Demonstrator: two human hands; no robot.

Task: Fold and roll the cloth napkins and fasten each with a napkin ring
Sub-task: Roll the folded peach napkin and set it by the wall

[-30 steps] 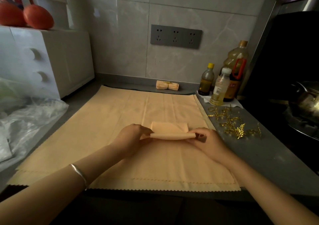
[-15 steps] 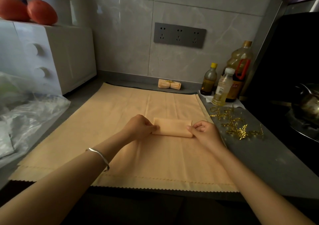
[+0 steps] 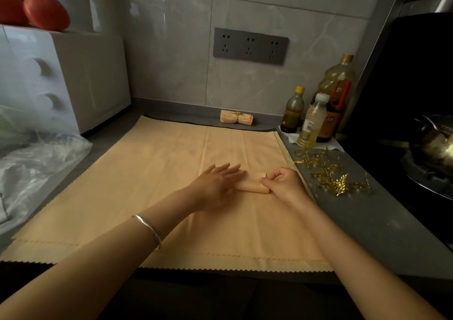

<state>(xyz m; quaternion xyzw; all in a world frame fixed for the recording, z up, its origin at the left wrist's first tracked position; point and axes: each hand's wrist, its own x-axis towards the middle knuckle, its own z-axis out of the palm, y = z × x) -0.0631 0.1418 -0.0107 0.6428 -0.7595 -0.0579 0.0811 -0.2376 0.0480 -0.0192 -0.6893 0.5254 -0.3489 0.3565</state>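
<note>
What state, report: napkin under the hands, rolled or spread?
Rolled: the napkin is a tube, left hand flat on it, right hand pinching its end.

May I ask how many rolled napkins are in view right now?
2: a ringed roll by the back wall, and an unringed roll pressed by the left hand and pinched by the right hand.

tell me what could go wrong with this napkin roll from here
1. The rolled napkin is held only by the flat left hand and the pinch grip of the right hand at its end. Letting go to fetch a ring could let it unroll.
2. The gold napkin rings lie in a tangled-looking pile, so lifting one may drag others.
</note>
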